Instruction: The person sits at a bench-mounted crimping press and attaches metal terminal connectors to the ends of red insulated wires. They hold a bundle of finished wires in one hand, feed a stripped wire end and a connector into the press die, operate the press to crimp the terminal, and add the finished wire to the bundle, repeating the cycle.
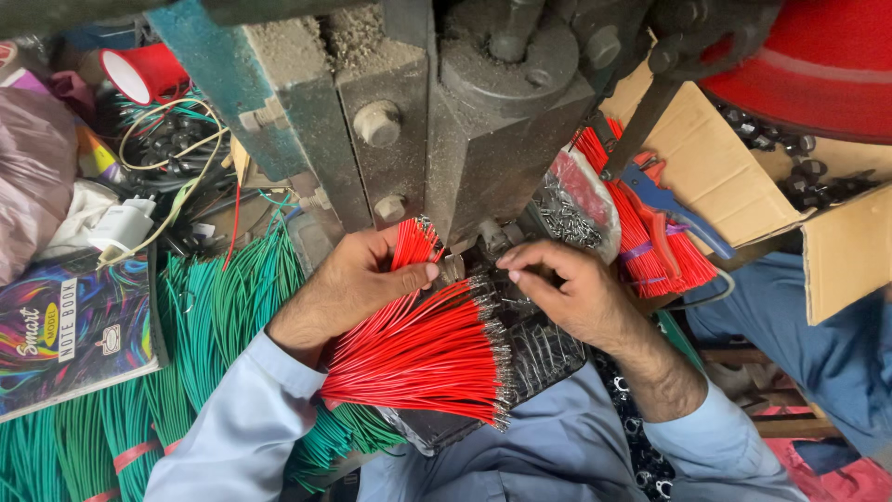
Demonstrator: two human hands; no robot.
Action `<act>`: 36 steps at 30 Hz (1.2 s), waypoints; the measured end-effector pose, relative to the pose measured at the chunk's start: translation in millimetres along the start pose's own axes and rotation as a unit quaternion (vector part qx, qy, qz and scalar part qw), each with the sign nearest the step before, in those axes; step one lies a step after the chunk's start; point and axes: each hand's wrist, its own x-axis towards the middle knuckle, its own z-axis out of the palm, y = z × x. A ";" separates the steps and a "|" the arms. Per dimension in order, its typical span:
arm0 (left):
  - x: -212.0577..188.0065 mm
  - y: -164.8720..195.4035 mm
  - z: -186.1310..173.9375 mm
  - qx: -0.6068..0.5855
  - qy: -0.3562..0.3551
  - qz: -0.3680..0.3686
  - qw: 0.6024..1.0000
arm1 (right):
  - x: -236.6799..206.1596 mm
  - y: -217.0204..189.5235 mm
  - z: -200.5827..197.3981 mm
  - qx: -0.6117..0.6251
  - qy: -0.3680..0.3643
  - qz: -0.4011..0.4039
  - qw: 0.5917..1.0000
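At the near left lie bundles of green wires, with a colourful notebook resting beside them and, farther back, a white charger plug, a crumpled plastic bag and a red cup lying on its side. At the far right an open cardboard box holds dark metal fittings, with a red rounded cover above it. In front of the box, a blue-and-red hand tool lies on more bundled red wires, just right of a clear bag of small metal terminals.

Soft, even daylight; sharp centre, mild wide-angle stretch at edges.
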 end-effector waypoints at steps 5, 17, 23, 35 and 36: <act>-1.3 -0.9 -1.5 0.009 -0.014 0.011 1.000 | 10.6 13.0 12.1 0.065 0.052 0.025 0.996; 1.5 -4.8 -2.7 0.041 -0.025 0.057 0.997 | 31.4 27.0 38.3 0.136 0.042 0.007 0.990; 2.7 -6.6 -3.1 0.057 -0.027 0.049 0.997 | 33.6 35.8 39.0 0.122 0.042 0.010 0.992; -1.0 1.4 1.3 0.069 -0.027 0.047 0.996 | 19.1 11.8 23.0 0.162 0.006 0.003 0.987; -1.0 1.8 2.6 0.069 -0.034 0.061 0.995 | 14.2 7.5 13.8 0.177 -0.004 -0.006 0.984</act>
